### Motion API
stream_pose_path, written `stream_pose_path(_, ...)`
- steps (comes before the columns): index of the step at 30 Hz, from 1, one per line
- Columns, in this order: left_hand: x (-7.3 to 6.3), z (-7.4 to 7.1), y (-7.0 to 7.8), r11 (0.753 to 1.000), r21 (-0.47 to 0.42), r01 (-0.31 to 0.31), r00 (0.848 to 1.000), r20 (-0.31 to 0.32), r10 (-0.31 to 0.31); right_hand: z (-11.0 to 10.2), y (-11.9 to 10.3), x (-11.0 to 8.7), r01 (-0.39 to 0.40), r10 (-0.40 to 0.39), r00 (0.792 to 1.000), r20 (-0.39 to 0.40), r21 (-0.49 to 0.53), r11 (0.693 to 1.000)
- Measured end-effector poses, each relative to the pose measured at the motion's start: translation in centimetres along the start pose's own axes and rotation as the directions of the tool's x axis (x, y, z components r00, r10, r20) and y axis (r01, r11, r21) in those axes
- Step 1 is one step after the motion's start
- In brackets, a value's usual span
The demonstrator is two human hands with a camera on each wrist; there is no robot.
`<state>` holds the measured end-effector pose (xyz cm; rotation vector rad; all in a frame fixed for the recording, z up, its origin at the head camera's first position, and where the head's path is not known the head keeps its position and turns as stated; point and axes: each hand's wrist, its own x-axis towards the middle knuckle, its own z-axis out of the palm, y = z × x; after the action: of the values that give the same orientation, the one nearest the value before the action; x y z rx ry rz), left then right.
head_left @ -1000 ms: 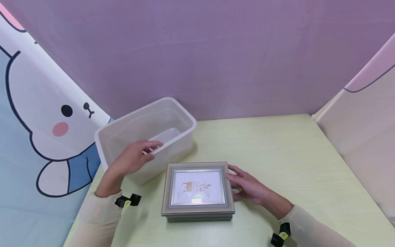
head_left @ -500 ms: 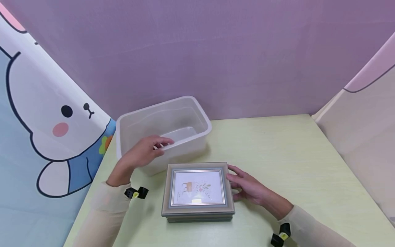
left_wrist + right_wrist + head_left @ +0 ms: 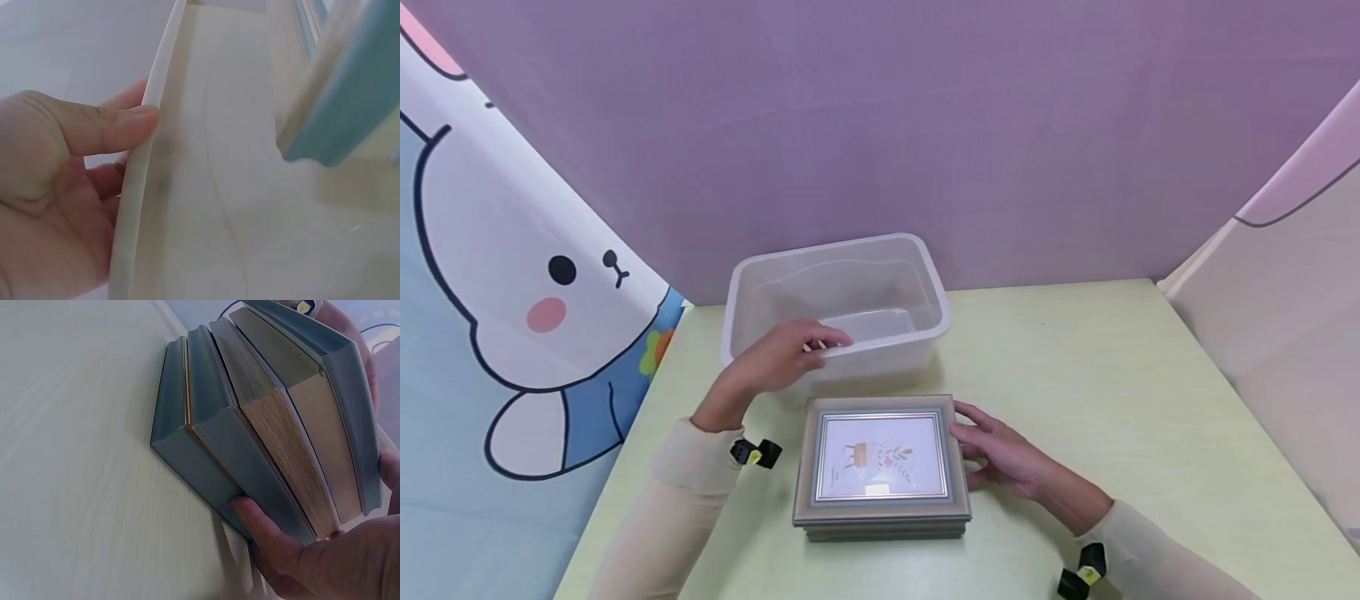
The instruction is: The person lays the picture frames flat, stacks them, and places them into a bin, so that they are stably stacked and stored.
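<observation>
My left hand [image 3: 786, 354] pinches the near rim of a pale, translucent plastic bin [image 3: 887, 360], thumb outside and fingers inside. In the left wrist view the thumb lies against the thin rim [image 3: 164, 65]. A stack of several picture frames [image 3: 880, 457] lies flat in front of the bin. The top frame is beige with a silver inner edge and a deer-and-leaves print. Against the stack's right side rests my right hand [image 3: 1000, 454], its fingers spread along the edges. In the right wrist view the thumb [image 3: 256, 522] touches the lower, blue-grey frames [image 3: 206, 450].
Everything stands on a pale yellow wood-grain table [image 3: 1120, 375]. A purple backdrop [image 3: 1000, 150] rises along its back edge. On the left hangs a cartoon-print cloth [image 3: 550, 367], on the right a pale cloth panel [image 3: 1285, 292]. The bin stands close to the backdrop.
My left hand has drawn the bin to the right, and it has turned to lie more squarely behind the stack. The right hand and the picture frames have stayed where they were.
</observation>
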<state>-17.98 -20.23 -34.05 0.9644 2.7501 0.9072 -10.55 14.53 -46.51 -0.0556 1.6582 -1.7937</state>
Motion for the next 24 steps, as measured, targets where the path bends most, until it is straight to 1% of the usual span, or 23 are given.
stream_pose_path(8, 2.0, 0.8, 0.7, 1.0, -0.005, -0.015, 0.998, 0.057, 0.016, -0.1, 0.1, 0.0, 0.009, -0.009, 1.0, 0.011, 0.005, 1.0)
stream_pose_path(12, 3.1, 1.1, 1.3, 0.999, 0.008, -0.035, 0.996, 0.085, 0.034, -0.2, 0.1, 0.0, 0.007, -0.007, 1.0, 0.011, 0.01, 1.0)
stream_pose_path(21, 5.1, 2.0, 2.8, 0.996, 0.051, -0.078, 0.991, 0.116, 0.071, -0.4, 0.1, 0.0, 0.012, -0.012, 1.0, 0.011, 0.022, 1.0)
stream_pose_path(24, 5.7, 2.4, 3.2, 0.995, 0.06, -0.077, 0.989, 0.13, 0.069, -0.5, 0.2, 0.0, 0.01, -0.01, 1.0, 0.012, 0.021, 1.0)
